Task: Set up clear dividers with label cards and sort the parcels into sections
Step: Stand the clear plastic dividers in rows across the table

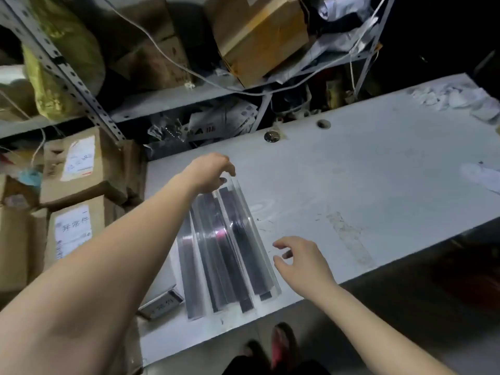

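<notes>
On the white table [378, 171], near its front-left corner: stack of clear dividers [227, 250] lying flat, fanned. Left hand [209, 171] pinches the stack's far end; right hand [300, 259] hovers just beside it, fingers spread, empty. Label card [162, 307] just left of the stack.

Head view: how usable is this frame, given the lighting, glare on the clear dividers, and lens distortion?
Head view: dim, shelves and right edge fall into darkness; the white table is brightest. Glare streaks and a pinkish reflection cross the clear dividers, hiding their edges. Wide-angle lens bows the shelf upright. Left hand and right hand look soft.
</notes>
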`<state>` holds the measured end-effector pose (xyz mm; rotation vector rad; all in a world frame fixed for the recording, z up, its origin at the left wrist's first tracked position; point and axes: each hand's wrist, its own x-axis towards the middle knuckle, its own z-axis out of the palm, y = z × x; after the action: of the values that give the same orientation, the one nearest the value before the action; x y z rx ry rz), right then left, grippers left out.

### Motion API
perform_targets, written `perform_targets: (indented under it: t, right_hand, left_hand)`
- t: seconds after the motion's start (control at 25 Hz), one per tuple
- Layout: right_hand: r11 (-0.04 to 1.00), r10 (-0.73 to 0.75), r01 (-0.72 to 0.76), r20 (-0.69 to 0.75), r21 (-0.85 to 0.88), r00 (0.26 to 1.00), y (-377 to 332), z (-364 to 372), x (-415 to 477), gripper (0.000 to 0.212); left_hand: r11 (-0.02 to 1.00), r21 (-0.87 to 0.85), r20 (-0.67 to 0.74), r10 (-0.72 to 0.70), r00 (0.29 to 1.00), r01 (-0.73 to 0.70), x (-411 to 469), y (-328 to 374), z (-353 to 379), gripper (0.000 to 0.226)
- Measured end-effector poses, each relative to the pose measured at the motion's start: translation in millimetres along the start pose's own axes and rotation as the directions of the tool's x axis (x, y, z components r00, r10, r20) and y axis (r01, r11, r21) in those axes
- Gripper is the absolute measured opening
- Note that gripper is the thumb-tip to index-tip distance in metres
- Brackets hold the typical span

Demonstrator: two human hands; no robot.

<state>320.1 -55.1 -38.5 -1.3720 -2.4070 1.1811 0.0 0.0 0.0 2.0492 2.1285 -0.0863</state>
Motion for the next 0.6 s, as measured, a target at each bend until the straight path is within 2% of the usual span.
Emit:
perform_targets:
  t: [0.16,0.28,0.48,0.6]
  right_hand:
    - [0.995,0.097,-0.097,0.017,0.009,0.995,15,25,1,0.030]
    - [0.988,0.145,-0.144,-0.017,0.050,0.989,24,41,4,0.030]
    - [0.974,0.217,-0.212,-0.058,0.073,0.975,18,53,6,0.023]
    - [0.966,0.246,-0.235,-0.100,0.108,0.964,13,50,-1,0.018]
  left_hand:
    - [0.996,0.057,0.051,0.064,0.997,-0.067,26,-19,15,0.029]
    - [0.989,0.012,0.042,0.145,0.989,-0.146,41,-37,27,0.028]
    - [0.953,-0.020,-0.019,0.300,0.954,-0.301,56,-47,34,0.009]
    - [0.939,-0.045,-0.009,0.340,0.940,-0.340,61,-53,35,0.008]
